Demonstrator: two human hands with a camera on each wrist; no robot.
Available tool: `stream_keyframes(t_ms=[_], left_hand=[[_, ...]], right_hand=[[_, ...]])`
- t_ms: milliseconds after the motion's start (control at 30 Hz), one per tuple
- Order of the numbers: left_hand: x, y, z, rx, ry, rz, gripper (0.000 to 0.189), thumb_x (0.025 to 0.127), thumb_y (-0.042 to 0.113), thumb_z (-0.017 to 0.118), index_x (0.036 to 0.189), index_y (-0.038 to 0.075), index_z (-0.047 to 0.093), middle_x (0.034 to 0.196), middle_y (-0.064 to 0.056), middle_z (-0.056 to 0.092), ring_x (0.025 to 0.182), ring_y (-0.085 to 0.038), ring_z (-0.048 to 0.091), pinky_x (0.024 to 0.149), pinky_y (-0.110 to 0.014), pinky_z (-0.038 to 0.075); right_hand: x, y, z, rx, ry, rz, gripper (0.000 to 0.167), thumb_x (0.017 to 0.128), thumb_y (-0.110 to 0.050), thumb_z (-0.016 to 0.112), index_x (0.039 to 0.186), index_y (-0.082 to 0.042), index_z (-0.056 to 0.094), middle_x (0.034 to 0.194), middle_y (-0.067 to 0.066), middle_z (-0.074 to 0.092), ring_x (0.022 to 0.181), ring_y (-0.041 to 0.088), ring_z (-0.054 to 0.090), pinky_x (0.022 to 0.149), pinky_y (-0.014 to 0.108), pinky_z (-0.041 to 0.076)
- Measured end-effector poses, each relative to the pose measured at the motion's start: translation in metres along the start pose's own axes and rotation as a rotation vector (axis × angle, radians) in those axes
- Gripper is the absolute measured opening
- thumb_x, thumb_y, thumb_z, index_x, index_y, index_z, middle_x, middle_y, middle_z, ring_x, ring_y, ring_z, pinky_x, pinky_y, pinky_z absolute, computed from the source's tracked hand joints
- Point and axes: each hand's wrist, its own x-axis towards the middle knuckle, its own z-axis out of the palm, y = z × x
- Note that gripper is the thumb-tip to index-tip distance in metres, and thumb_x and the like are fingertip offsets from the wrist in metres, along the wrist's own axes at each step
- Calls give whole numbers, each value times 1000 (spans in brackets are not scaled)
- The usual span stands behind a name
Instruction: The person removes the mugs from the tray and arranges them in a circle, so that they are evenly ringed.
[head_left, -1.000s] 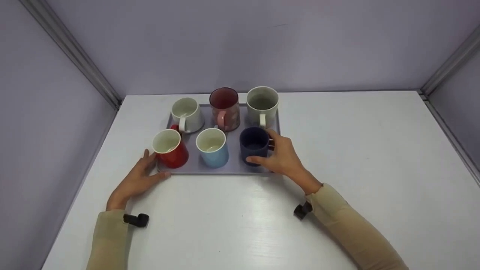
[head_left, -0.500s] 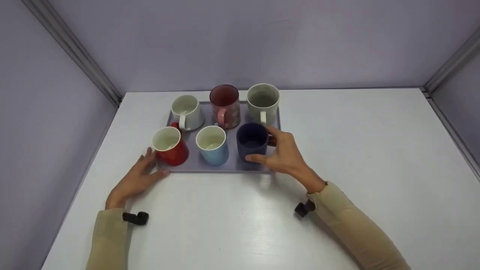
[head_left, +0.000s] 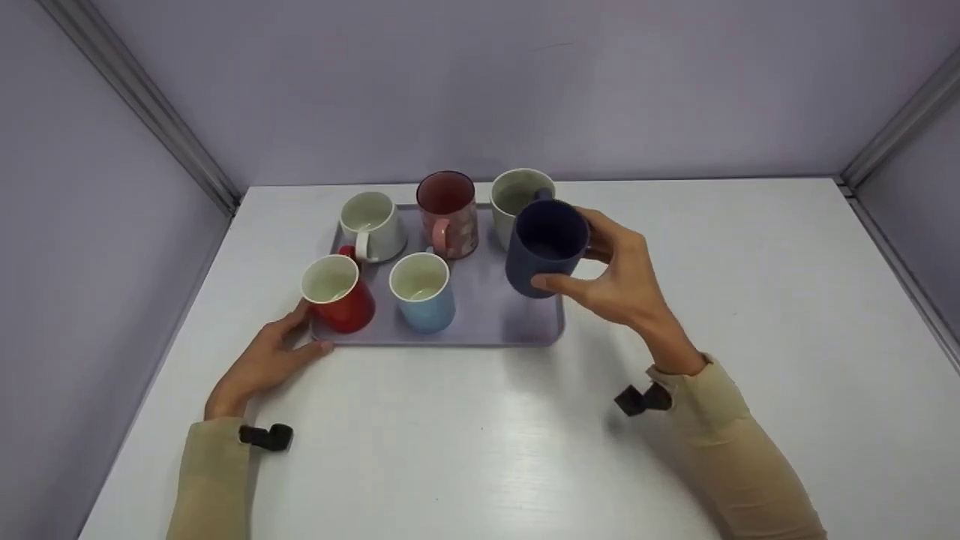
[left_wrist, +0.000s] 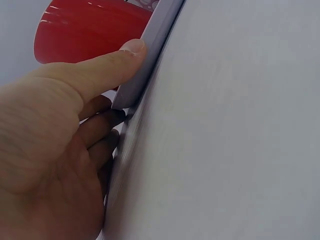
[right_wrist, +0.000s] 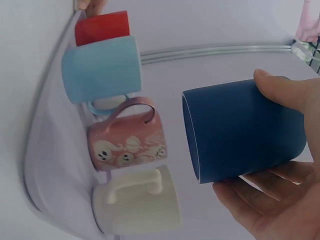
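In the head view my right hand grips a dark blue mug, thumb on the near side and fingers behind. It is lifted above the right side of a pale lilac tray and tilted a little; the right wrist view shows a gap between this mug and the others. At the tray's near left corner, my left hand holds the edge. Its thumb lies on the rim and the other fingers curl at the corner's underside. Beside that hand, a red mug stands on the tray.
Also upright on the tray are a light blue mug, a white mug, a pink mug with ghost figures, and a cream mug partly hidden by the dark blue one. The white table extends right of the tray.
My right hand has raised the dark blue mug off the tray's near right corner and moved it up and to the right. The left hand stays at the tray corner.
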Motion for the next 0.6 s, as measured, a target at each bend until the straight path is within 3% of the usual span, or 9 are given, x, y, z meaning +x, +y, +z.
stream_keyframes(t_ms=[133, 300, 600], left_hand=[[1, -1, 1, -8, -8, -19, 95, 100, 40, 77, 170, 6, 21, 177, -15, 21, 166, -37, 14, 133, -61, 15], [-1, 1, 1, -7, -15, -37, 97, 100, 41, 77, 170, 7, 20, 177, -15, 20, 166, -37, 12, 133, -61, 14], [-6, 4, 4, 1, -2, -21, 96, 101, 37, 77, 170, 4, 19, 176, -21, 21, 165, -42, 13, 133, -64, 14]], right_hand=[[6, 4, -28, 36, 69, 21, 76, 69, -3, 100, 138, -12, 71, 120, 7, 78, 106, 29, 75, 86, 27, 64], [11, 21, -62, 17, 149, 75, 72, 71, 0, 98, 137, -13, 72, 120, 10, 77, 108, 22, 75, 90, 24, 62], [10, 78, -108, -16, 247, 142, 74, 75, -1, 96, 143, -11, 68, 128, 13, 75, 115, 17, 72, 97, 20, 58]])
